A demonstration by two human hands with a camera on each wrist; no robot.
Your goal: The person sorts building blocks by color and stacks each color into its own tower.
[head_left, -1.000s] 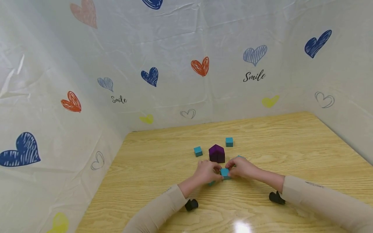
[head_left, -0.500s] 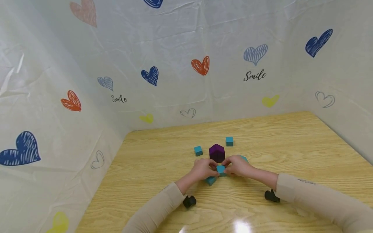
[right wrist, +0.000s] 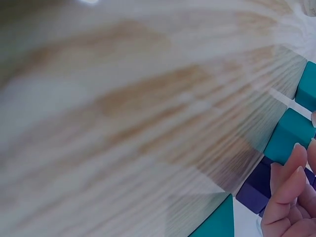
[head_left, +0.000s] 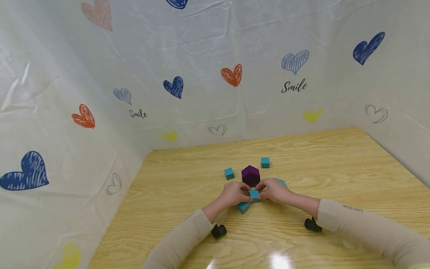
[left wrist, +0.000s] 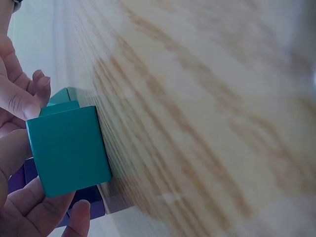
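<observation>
In the head view, a teal block (head_left: 255,195) sits on the table between my two hands, in front of a dark purple block-like shape (head_left: 250,176). My left hand (head_left: 232,194) pinches it from the left. From the other side, the thumb and fingers of my right hand (head_left: 275,191) grip it. A second teal block (head_left: 243,207) lies close under my left hand; it looms large in the left wrist view (left wrist: 69,150), partly covering the fingers. The right wrist view has the pinched block (right wrist: 290,134) by my right fingertips, beside the purple shape (right wrist: 256,188).
Another teal block (head_left: 282,182) shows partly behind my right hand. Farther back on the wooden table (head_left: 181,179) are two more teal blocks, one left (head_left: 229,173) and one right (head_left: 265,162). A heart-printed sheet (head_left: 198,112) hangs along the table's back and sides.
Both hands have shifted the pinched block slightly left and away from me, closer to the purple shape. The block under my left hand shows more now. The last half second brings little movement.
</observation>
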